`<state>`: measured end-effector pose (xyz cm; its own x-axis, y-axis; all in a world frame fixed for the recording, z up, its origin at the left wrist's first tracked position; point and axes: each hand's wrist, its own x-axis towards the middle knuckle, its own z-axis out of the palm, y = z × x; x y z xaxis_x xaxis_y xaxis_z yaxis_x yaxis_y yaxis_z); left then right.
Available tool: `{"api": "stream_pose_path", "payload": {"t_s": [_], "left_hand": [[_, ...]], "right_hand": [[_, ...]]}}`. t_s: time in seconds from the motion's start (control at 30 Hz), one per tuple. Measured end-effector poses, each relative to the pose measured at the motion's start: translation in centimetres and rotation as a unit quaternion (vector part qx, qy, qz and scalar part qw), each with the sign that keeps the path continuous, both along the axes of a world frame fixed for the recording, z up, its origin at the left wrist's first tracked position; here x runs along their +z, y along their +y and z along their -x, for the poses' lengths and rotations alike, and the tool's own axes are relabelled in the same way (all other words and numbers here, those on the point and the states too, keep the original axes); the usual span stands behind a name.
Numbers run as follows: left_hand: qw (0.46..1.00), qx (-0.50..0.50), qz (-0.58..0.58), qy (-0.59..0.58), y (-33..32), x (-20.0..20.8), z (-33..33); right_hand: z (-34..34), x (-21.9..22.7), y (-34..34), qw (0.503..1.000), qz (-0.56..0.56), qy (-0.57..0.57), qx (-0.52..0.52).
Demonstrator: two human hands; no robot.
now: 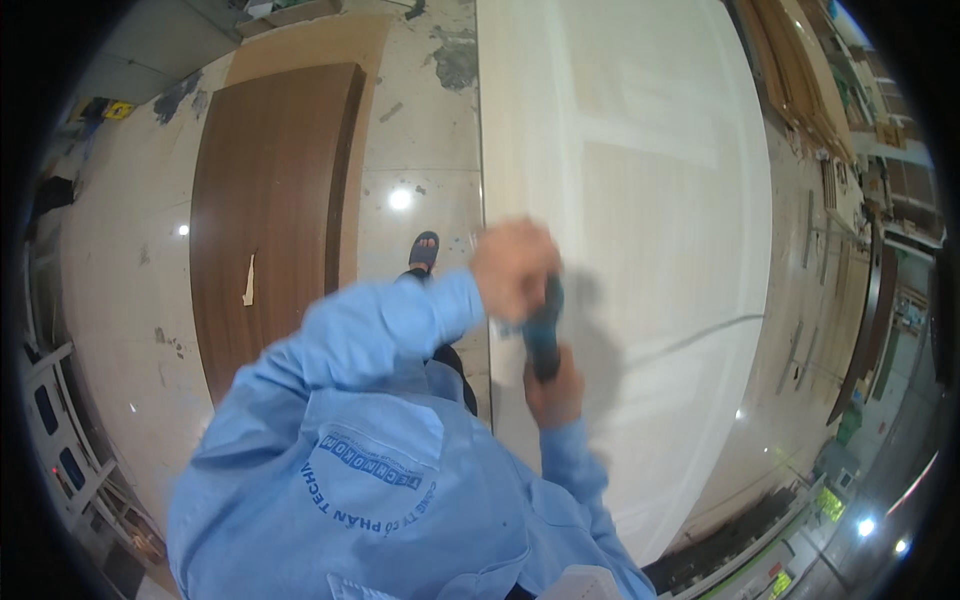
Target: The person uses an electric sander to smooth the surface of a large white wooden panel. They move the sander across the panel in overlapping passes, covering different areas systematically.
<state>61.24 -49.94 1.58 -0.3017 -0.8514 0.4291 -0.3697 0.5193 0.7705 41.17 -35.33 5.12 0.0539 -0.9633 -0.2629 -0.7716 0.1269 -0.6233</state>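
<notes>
Door panel (640, 200), pale and white, lies flat before me, its left edge just under my hands. From the head view, my right hand (553, 392) is wrapped tight around the teal tool (542, 335), held upright against that edge. My left hand (513, 268) is blurred, closed over the tool's top. A brown door (270, 210) lies apart on the floor (420, 190). I see no finished marks on the edge, so progress is unclear.

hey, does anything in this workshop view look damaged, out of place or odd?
Yes. A pale strip, like torn tape or a splinter, sits on the brown door panel lying on the floor. The floor has dark, patchy stains near the top. The white door under both hands shows no visible damage.
</notes>
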Motion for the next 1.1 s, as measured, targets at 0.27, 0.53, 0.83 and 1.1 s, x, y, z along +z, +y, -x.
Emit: {"api": "stream_pose_path", "payload": {"t_s": [0.27, 0.53, 0.83, 1.1], "left_hand": [[0.989, -0.142, -0.025, 0.042, 8.7, 2.1, 4.6], [0.991, -0.038, 0.101, 0.084, -21.7, -1.4, -7.0], [0.967, 0.103, 0.212, -0.101, -58.8, -2.3, -19.1], [0.998, 0.026, 0.01, 0.065, -44.2, -2.9, -10.3]], "right_hand": [[3.8, 3.2, 10.7, 0.99, -0.084, 0.07, -0.085], [-8.1, 1.5, -20.4, 0.998, 0.04, 0.029, -0.03], [-20.4, 0.1, -57.1, 0.981, 0.174, 0.085, 0.008], [-13.6, -0.6, -41.4, 0.988, 0.142, 0.012, -0.051]]}}
